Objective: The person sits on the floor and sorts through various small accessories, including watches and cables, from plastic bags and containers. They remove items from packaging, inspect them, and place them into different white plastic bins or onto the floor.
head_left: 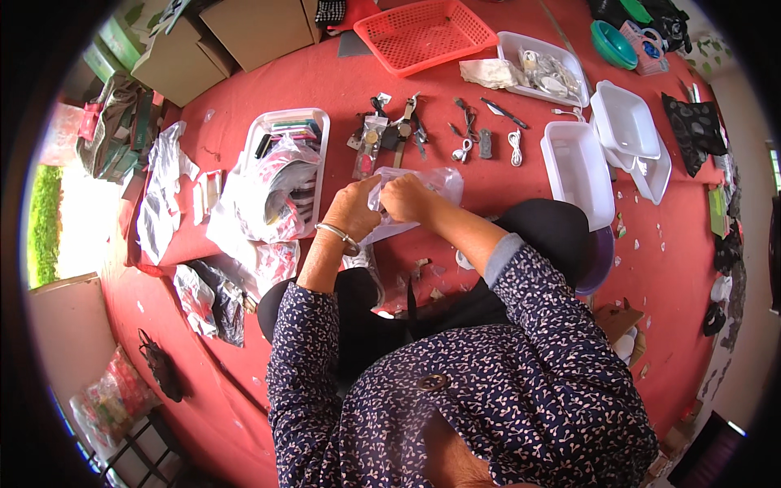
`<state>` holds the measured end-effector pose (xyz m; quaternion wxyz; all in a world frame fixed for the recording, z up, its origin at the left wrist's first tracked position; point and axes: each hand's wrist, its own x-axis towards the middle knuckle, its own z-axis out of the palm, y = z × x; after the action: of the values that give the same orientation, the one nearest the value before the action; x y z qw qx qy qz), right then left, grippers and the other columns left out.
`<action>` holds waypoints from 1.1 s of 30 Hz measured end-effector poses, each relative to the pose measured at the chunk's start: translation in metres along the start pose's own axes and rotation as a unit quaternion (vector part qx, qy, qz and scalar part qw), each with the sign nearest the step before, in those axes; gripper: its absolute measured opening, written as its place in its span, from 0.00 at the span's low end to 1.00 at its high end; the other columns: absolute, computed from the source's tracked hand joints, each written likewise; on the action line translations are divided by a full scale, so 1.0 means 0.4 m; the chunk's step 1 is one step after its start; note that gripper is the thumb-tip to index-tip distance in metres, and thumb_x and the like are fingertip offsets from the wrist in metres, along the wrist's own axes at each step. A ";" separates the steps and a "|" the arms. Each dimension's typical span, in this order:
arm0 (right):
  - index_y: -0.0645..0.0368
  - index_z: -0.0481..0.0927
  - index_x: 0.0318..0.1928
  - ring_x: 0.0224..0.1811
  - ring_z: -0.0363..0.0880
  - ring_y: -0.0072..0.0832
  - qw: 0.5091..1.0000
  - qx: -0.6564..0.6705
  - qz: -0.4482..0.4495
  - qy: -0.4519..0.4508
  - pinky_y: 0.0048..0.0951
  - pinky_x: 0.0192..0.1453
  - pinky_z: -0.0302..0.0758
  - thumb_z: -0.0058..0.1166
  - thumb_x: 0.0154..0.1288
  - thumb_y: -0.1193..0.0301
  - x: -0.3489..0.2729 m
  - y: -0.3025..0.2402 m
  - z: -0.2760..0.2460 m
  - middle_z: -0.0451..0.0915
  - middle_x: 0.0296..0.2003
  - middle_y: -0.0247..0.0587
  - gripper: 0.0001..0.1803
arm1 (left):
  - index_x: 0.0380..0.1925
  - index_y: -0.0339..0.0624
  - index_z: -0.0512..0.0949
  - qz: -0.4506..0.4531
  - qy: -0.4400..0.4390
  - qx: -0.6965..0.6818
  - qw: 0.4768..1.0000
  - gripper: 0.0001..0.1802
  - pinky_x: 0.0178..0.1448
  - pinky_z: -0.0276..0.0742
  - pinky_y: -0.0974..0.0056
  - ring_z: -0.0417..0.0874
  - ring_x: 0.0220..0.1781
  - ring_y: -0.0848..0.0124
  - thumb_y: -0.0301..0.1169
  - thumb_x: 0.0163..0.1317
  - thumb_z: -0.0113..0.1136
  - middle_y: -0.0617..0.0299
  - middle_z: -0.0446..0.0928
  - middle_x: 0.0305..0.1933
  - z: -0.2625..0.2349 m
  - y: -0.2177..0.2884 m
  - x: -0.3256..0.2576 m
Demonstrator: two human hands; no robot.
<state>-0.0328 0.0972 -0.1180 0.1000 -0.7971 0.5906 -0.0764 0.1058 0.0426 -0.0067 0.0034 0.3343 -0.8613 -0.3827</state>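
Note:
My left hand (pixel 350 211), with a metal bangle on its wrist, is closed on the edge of a clear plastic bag (pixel 444 182). Right beside it, my right hand (pixel 409 200) grips the same bag with curled fingers. The bag spreads limp behind and below both hands; what it holds, if anything, I cannot make out. Just beyond lie a watch in a clear sleeve (pixel 371 140) and another wristwatch (pixel 403 130). Farther right are dark cables (pixel 467 119), a small grey device (pixel 485 144), a coiled white cable (pixel 515 149) and a dark pen (pixel 504 113).
A white tray (pixel 325 130) at left carries booklets and crumpled plastic bags (pixel 272 191). At the back stand a red basket (pixel 370 38) and a white bin of cables (pixel 582 77). White tubs (pixel 573 175) stand at right on the red cloth, with cardboard boxes (pixel 260 32) far left.

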 end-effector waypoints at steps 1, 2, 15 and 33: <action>0.57 0.78 0.19 0.26 0.79 0.36 1.000 0.012 0.001 0.013 0.37 0.30 0.73 0.49 0.43 0.69 0.006 0.013 0.014 0.79 0.22 0.43 0.07 | 0.49 0.32 0.68 -0.002 -0.007 0.001 1.000 0.32 0.55 0.67 0.61 0.72 0.50 0.53 0.24 0.36 0.54 0.41 0.71 0.46 0.007 -0.001 0.005; 0.59 0.80 0.24 0.30 0.79 0.37 0.998 0.013 0.034 -0.059 0.36 0.32 0.74 0.49 0.44 0.70 0.007 0.008 -0.016 0.79 0.26 0.45 0.08 | 0.49 0.32 0.68 -0.009 -0.013 -0.001 1.000 0.32 0.55 0.67 0.61 0.72 0.50 0.53 0.24 0.36 0.53 0.41 0.71 0.46 0.019 -0.015 0.006; 0.54 0.77 0.33 0.45 0.73 0.43 0.936 0.089 0.327 0.098 0.40 0.47 0.71 0.59 0.44 0.64 0.273 0.203 -0.068 0.73 0.42 0.44 0.14 | 0.48 0.29 0.66 -0.005 -0.044 0.000 0.999 0.26 0.52 0.67 0.57 0.73 0.47 0.50 0.25 0.44 0.50 0.39 0.72 0.42 0.062 -0.009 0.018; 0.66 0.72 0.35 0.36 0.78 0.41 0.530 0.789 0.173 0.259 0.40 0.40 0.76 0.46 0.54 0.70 0.038 0.308 -0.438 0.78 0.34 0.51 0.12 | 0.48 0.21 0.65 -0.051 -0.010 -0.390 0.919 0.30 0.47 0.73 0.65 0.76 0.43 0.66 0.29 0.48 0.62 0.47 0.72 0.46 0.010 0.037 0.036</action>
<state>-0.1846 0.0359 0.0212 0.5418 -0.2213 0.4167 -0.6956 0.0851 0.0439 -0.0034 0.1053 0.3463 -0.6251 -0.6915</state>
